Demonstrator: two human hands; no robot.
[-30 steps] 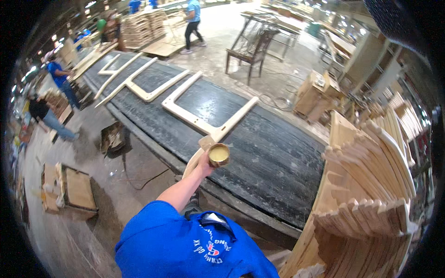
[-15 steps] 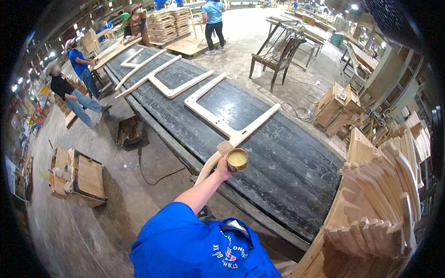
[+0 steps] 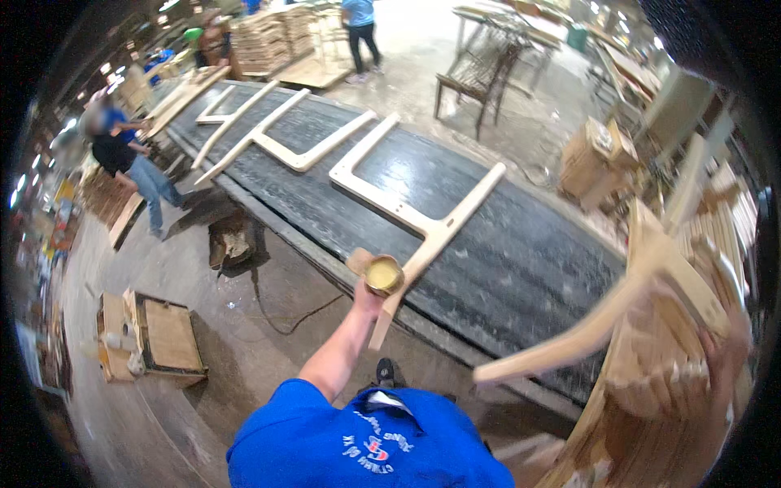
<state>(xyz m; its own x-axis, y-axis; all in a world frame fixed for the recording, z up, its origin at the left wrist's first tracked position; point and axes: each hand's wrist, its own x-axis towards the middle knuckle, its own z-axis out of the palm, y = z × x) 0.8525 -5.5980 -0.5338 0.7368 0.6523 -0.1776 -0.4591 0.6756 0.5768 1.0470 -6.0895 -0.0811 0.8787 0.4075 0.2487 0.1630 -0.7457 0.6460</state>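
My left hand (image 3: 368,299) is stretched forward and holds a small round cup (image 3: 382,275) of yellowish liquid, with a bit of wood behind it. The cup hovers at the near edge of a long black table (image 3: 521,268), beside the end of a pale H-shaped wooden frame (image 3: 407,215) lying flat on it. At the far right my right hand (image 3: 724,351), blurred, grips a forked, curved wooden chair part (image 3: 602,321) raised over a stack of similar parts (image 3: 651,407). Its long leg points left toward the table's near edge.
A second pale frame (image 3: 277,138) lies farther along the table. On the floor to the left stands a wooden crate (image 3: 150,337). A person in a dark top (image 3: 130,163) bends at the left, another person (image 3: 358,28) stands at the back by a dark metal chair frame (image 3: 480,69). Wooden boxes (image 3: 598,154) stand at the right.
The wooden chair part and my right hand have come into view at the right, lifted over the stack. My left hand still holds the cup at the table's edge; the view has shifted.
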